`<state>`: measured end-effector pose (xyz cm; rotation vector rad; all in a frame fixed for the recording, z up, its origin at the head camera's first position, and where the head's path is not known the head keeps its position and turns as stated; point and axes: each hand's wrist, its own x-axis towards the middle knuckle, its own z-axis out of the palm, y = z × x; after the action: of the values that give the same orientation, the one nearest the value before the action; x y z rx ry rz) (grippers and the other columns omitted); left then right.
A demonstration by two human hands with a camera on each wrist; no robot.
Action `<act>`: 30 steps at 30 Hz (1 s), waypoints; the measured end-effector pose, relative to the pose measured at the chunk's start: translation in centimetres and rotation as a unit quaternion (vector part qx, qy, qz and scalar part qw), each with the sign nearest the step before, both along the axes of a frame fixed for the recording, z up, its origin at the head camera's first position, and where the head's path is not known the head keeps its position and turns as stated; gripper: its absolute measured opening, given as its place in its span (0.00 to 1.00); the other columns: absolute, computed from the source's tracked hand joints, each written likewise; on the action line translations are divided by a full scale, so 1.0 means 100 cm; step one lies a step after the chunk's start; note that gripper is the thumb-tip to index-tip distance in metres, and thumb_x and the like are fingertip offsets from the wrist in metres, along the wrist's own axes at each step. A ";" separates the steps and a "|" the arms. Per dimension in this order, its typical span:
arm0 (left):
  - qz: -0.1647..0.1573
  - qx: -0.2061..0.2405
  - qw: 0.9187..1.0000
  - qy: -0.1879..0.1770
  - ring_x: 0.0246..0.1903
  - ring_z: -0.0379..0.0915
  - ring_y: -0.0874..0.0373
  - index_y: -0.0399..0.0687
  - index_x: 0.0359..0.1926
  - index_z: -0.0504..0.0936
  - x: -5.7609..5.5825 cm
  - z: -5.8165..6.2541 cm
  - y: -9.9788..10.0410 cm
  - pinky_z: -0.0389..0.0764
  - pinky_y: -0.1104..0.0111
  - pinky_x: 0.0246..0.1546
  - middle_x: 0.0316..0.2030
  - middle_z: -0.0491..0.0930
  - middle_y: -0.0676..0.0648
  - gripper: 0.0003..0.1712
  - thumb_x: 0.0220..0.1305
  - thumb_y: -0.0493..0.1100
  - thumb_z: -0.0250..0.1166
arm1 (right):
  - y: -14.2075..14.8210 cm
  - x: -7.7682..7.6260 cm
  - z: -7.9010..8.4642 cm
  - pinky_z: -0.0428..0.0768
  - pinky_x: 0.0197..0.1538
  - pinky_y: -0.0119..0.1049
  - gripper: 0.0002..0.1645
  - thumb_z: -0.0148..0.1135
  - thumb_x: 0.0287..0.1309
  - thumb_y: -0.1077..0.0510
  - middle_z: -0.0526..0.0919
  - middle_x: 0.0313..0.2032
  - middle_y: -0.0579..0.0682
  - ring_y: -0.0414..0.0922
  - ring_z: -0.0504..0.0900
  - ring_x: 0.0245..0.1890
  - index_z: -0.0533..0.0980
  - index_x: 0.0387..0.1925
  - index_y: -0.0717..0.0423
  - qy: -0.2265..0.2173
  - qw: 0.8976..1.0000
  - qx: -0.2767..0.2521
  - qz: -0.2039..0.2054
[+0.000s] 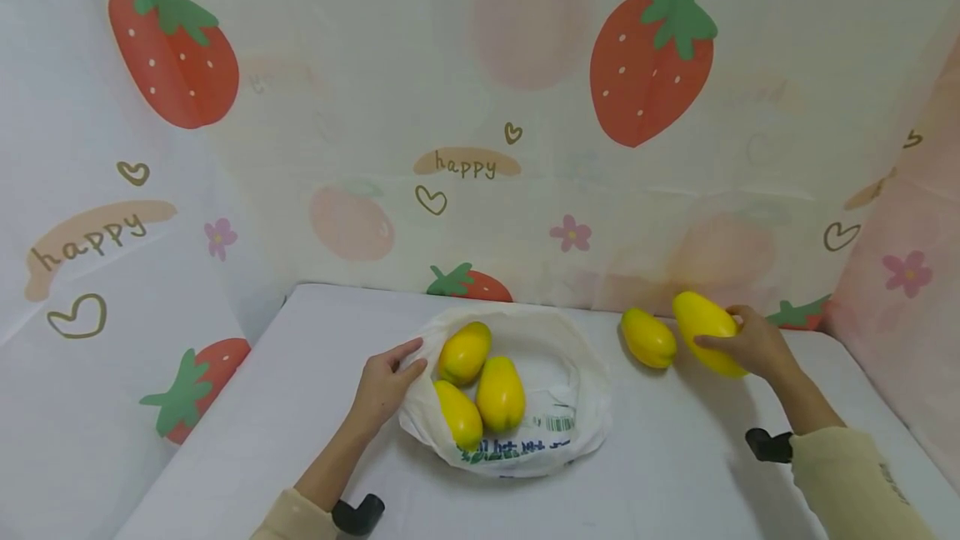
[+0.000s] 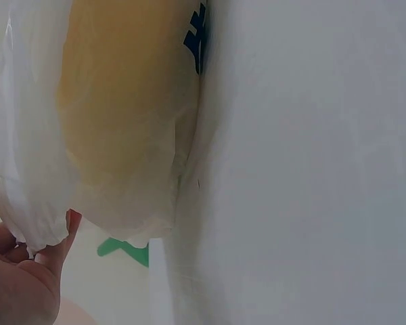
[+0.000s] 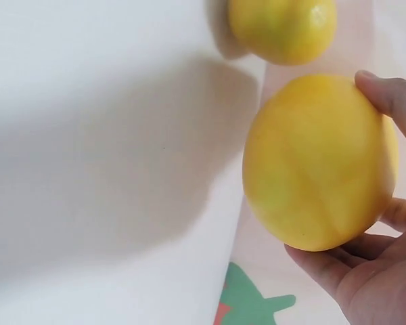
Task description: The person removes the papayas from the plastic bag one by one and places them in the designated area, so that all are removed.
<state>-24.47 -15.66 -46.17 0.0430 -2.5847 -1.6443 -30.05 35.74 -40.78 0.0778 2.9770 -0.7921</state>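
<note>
My left hand (image 1: 380, 387) pinches the left rim of a white plastic bag (image 1: 592, 407), which stands with its mouth spread wide. Inside lie three yellow papayas, among them one papaya (image 1: 501, 395) near the middle. In the left wrist view, the thumb and fingers hold the bag's thin edge (image 2: 37, 203), and yellow shows through the plastic. On the right, my right hand (image 1: 757, 344) grips another yellow papaya (image 1: 705, 332) between thumb and fingers. The right wrist view shows this held papaya (image 3: 318, 162) raised, its shadow cast on the table. A loose papaya (image 1: 648, 338) lies just left of it.
The white-covered table (image 1: 660, 473) ends at a back edge against a hanging cloth (image 1: 360, 123) printed with strawberries, hearts and "happy". Similar cloth walls stand at both sides. Blue print and a barcode show inside the bag.
</note>
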 end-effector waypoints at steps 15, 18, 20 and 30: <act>0.004 -0.003 1.000 0.001 0.69 0.62 0.44 0.41 0.64 0.73 -0.001 -0.001 0.000 0.66 0.55 0.68 0.66 0.72 0.40 0.25 0.68 0.43 0.60 | -0.003 -0.003 -0.016 0.70 0.58 0.65 0.62 0.61 0.55 0.31 0.61 0.62 0.80 0.71 0.67 0.55 0.51 0.67 0.78 -0.022 0.999 -0.013 -0.040; 0.002 0.000 1.000 0.003 0.70 0.62 0.44 0.40 0.64 0.73 0.000 -0.001 -0.001 0.66 0.55 0.68 0.66 0.71 0.39 0.25 0.68 0.42 0.60 | -0.005 -0.003 -0.018 0.69 0.60 0.65 0.61 0.61 0.56 0.33 0.60 0.62 0.80 0.72 0.66 0.56 0.51 0.67 0.78 -0.028 0.999 -0.016 -0.043; 0.000 0.003 1.000 0.004 0.70 0.62 0.44 0.40 0.64 0.73 0.000 -0.001 -0.001 0.66 0.55 0.68 0.66 0.71 0.39 0.25 0.68 0.42 0.60 | -0.007 -0.002 -0.019 0.69 0.60 0.65 0.60 0.61 0.57 0.33 0.60 0.62 0.80 0.72 0.65 0.57 0.50 0.67 0.78 -0.033 0.998 -0.022 -0.046; 0.008 0.001 1.000 0.008 0.69 0.64 0.43 0.40 0.63 0.75 0.000 -0.001 -0.001 0.68 0.55 0.67 0.65 0.73 0.39 0.24 0.67 0.41 0.61 | -0.012 -0.004 -0.024 0.69 0.62 0.64 0.61 0.60 0.57 0.33 0.59 0.63 0.79 0.71 0.64 0.58 0.49 0.67 0.78 -0.043 0.996 -0.038 -0.072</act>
<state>-24.43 -15.74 -46.26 0.0503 -2.5642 -1.6347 -30.44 34.52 -43.23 0.3179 2.8818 -0.8903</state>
